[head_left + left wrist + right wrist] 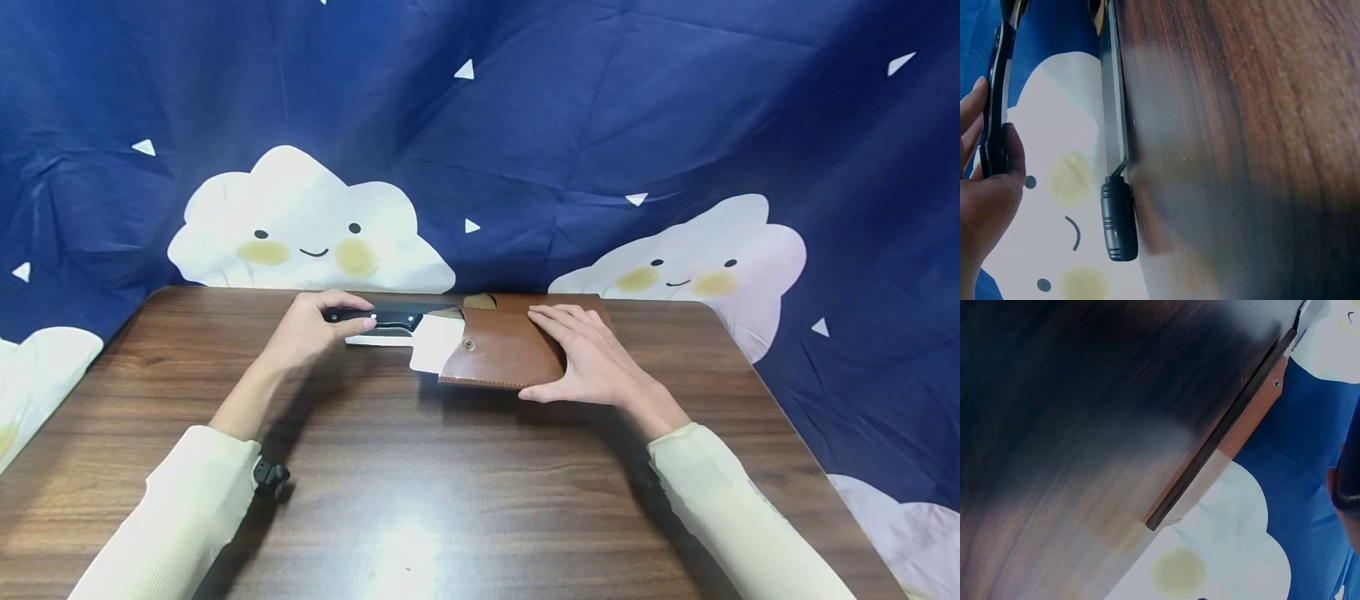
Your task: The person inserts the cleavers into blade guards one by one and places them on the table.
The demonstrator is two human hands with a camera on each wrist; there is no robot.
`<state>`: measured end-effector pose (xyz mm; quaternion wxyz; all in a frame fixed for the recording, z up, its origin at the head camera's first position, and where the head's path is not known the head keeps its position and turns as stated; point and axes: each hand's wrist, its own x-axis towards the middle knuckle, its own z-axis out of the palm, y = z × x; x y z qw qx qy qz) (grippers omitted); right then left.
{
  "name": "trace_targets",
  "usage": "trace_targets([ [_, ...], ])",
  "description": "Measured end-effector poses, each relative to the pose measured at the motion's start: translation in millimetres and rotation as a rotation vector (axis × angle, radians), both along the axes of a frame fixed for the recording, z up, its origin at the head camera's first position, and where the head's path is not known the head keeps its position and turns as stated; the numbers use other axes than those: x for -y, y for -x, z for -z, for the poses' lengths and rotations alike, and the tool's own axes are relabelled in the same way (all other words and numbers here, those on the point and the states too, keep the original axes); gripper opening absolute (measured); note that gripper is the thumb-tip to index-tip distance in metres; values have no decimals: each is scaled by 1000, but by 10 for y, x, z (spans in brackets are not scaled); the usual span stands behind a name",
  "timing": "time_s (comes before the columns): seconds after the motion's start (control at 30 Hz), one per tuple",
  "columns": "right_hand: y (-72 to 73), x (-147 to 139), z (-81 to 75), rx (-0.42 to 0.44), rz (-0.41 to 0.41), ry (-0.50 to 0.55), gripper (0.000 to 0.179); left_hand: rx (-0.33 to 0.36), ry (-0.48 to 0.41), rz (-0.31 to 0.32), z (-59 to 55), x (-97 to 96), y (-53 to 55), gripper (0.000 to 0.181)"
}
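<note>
My left hand (307, 327) pinches the black riveted handle (397, 320) of a cleaver between thumb and fingers. Its broad, bright blade (435, 343) runs into a brown leather sheath (504, 348) with a snap stud, so most of the blade is hidden. Around the closed right end of that sheath, my right hand (592, 358) grips with the thumb on the lower edge and fingers on the upper. In the left wrist view, the left hand (991, 200) holds the dark handle (997, 106) from below. At the right wrist view's edge, only part of the right hand shows.
Behind the held cleaver, another long blade (1112, 94) with a ribbed black handle (1119, 219) lies at the table's back edge. A second brown leather sheath (1254, 419) lies there too. A blue cloth (525, 125) with cloud prints hangs behind the wooden table (337, 517).
</note>
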<state>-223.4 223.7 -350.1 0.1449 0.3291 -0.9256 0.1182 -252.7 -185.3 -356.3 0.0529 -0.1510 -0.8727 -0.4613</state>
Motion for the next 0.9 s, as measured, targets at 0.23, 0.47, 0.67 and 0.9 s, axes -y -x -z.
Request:
trace_targets([
  [0.23, 42, 50, -14, -8, -29, -2, 116, 24, 14, 6, -14, -36, -4, 33],
  [0.47, 55, 41, -33, 2, -31, 9, 114, 6, 13, 24, -51, -123, 47, 30],
  [0.67, 58, 58, -34, 10, -41, 6, 113, -1, 10, 71, -28, -190, 59, 30],
  [0.9, 72, 123, -43, 14, -54, -2, 114, -21, -2, 73, -11, -206, 35, 29],
])
